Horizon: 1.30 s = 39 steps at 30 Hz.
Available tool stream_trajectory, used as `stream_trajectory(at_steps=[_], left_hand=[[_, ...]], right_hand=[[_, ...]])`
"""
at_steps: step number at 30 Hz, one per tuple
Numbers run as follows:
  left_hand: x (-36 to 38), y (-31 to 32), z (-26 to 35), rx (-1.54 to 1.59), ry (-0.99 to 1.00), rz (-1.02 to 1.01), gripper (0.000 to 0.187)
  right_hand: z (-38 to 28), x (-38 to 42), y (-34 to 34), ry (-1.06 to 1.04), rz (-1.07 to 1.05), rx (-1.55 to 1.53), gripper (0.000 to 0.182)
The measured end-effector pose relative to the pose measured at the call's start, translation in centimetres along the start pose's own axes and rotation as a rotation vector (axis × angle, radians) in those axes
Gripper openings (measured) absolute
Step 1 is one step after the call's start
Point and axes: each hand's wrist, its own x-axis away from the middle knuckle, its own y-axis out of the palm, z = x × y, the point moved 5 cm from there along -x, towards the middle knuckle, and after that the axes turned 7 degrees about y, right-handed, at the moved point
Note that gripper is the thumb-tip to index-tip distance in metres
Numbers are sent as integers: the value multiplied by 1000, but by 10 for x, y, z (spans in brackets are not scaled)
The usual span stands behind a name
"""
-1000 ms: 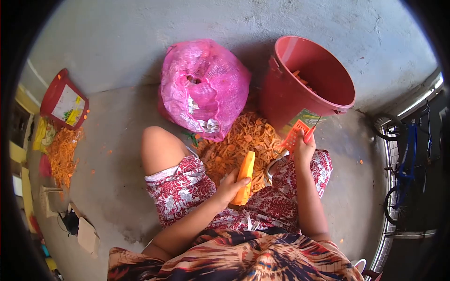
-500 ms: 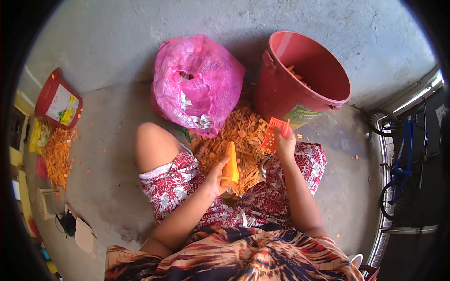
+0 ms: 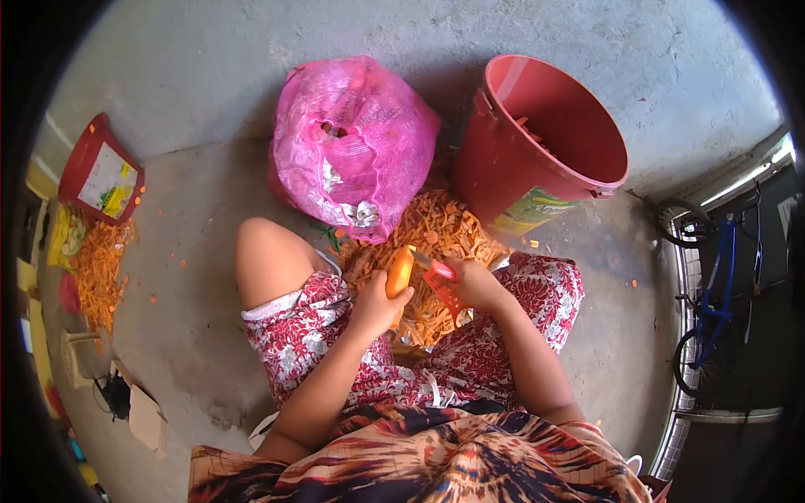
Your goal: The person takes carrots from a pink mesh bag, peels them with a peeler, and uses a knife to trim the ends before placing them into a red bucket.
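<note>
An orange-yellow carrot [image 3: 401, 273] is held upright in my left hand [image 3: 380, 308], its top end above the fingers. My right hand [image 3: 475, 286] is wrapped round the handle of a red-orange peeler [image 3: 444, 292] with a holed flat part. The peeler's blade end is beside the top of the carrot; whether they touch is hard to tell. Beneath both hands lies a heap of orange peelings [image 3: 444, 226] between my legs.
A pink mesh sack [image 3: 360, 126] stands beyond the heap, by the wall. Right of it is a large red bucket [image 3: 511, 159] with orange pieces inside. At the far left, a tipped red bucket [image 3: 80, 168] adjoins more peelings [image 3: 99, 268]. A blue bicycle [image 3: 717, 293] is at right.
My right hand has moved left and down with the peeler, up to the carrot. My left hand has turned and moved slightly, its fingers now wrapped round the carrot.
</note>
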Motion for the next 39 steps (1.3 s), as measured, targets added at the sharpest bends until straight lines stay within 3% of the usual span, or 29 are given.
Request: stream_trajectory(at_steps=[7, 16, 22, 25, 28, 31, 34, 37, 39], left_hand=[[1, 5, 3, 176, -34, -83, 40], [2, -5, 27, 64, 147, -170, 41], [4, 0, 23, 196, 220, -263, 44], [7, 11, 10, 533, 61, -360, 46], [6, 13, 10, 489, 104, -341, 46], [6, -1, 29, -67, 257, -174, 45], [6, 1, 23, 155, 135, -265, 41], [18, 29, 11, 1384, -394, -640, 40], [12, 29, 5, 1081, -267, -506, 38]], right_hand=[[-2, 1, 7, -6, -84, -14, 23], [4, 7, 8, -85, -320, -163, 24], [10, 7, 11, -145, -361, -152, 25], [12, 6, 15, -165, -391, -177, 26], [14, 6, 16, -177, -386, -169, 26], [14, 7, 15, -107, -429, -116, 27], [14, 4, 14, -93, -436, -45, 27], [15, 0, 17, -143, -403, -94, 25], [16, -1, 17, -110, -430, -109, 24]])
